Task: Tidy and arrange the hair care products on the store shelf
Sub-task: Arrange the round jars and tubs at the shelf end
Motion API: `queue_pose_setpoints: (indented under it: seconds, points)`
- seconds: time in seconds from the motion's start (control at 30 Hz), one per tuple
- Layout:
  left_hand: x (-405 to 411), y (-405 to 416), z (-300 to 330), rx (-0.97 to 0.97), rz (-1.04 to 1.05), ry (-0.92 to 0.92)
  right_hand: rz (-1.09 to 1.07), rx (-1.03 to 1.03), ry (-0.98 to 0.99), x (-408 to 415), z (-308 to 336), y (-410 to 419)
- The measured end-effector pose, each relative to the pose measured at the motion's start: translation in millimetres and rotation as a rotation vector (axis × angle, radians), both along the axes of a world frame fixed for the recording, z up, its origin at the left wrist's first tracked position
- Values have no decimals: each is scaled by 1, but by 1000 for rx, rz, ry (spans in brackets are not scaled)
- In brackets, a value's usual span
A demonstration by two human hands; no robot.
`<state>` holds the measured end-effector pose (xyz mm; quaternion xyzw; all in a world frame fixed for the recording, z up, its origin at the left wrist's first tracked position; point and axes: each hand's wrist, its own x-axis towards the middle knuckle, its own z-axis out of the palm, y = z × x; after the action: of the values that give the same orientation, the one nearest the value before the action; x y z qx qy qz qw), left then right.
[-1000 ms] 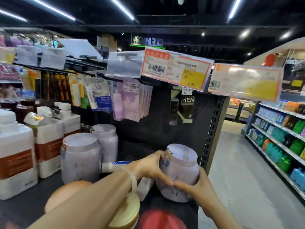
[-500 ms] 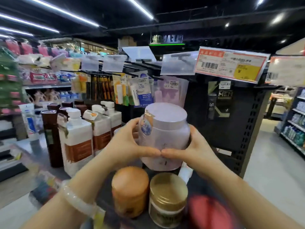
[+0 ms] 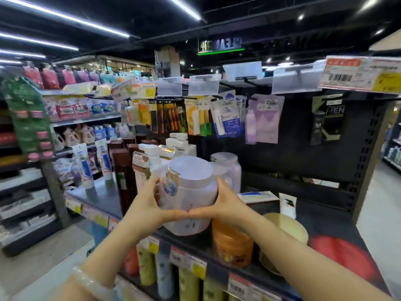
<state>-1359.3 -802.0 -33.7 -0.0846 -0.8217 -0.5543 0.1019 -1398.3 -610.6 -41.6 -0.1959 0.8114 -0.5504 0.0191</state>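
Observation:
A pale lilac jar (image 3: 189, 192) with a flat lid is lifted above the dark shelf (image 3: 102, 198), held from both sides. My left hand (image 3: 149, 203) wraps its left side and my right hand (image 3: 223, 203) its right side, thumbs touching in front. Behind it stand two more lilac jars (image 3: 227, 168). Left of them are white pump bottles (image 3: 152, 161) and tall brown bottles (image 3: 123, 170). An orange jar (image 3: 232, 244) and a gold-lidded jar (image 3: 286, 229) sit at the shelf's front, below my right forearm.
Sachets (image 3: 264, 118) hang on pegs over the shelf, with price tags (image 3: 360, 74) above. A flat white tube (image 3: 258, 196) lies on the shelf at the right. Bottles (image 3: 165, 276) fill the lower shelf. More stocked shelving (image 3: 82, 120) stands across the aisle at left.
Both hands have lifted the lilac jar off the right end of the shelf and carried it left towards the other lilac jars. The view has swung left.

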Motion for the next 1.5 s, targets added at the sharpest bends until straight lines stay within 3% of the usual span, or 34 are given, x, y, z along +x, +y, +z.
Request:
queue_pose_setpoints:
  seconds: [0.27,0.47,0.7,0.9,1.0,1.1,1.17,1.27,1.4,1.5]
  points:
    - [-27,-5,-39,48,-60,-122,-37,167,5,-6,-9,-5]
    - [-32,1,-59,30,-100,-105,-62,335,-21,-13,-10,-6]
    - [-31,7,-71,-124,25,-11,-105,399,-33,-22,-14,-3]
    - [-27,7,-63,-170,61,-42,-135,419,-25,-19,-15,-9]
    - [-11,23,-51,-240,168,71,-130,438,-28,-16,-12,-8]
    - [4,43,-30,-322,247,341,-113,469,-28,-14,5,9]
    - [5,54,-15,-348,227,470,-170,495,30,-11,20,31]
    - [-5,74,0,-388,129,492,-309,436,60,-13,33,77]
    - [-21,107,2,-488,-33,416,-519,482,-94,-30,11,147]
    - [-31,134,5,-605,-139,250,-571,619,-184,-43,-10,179]
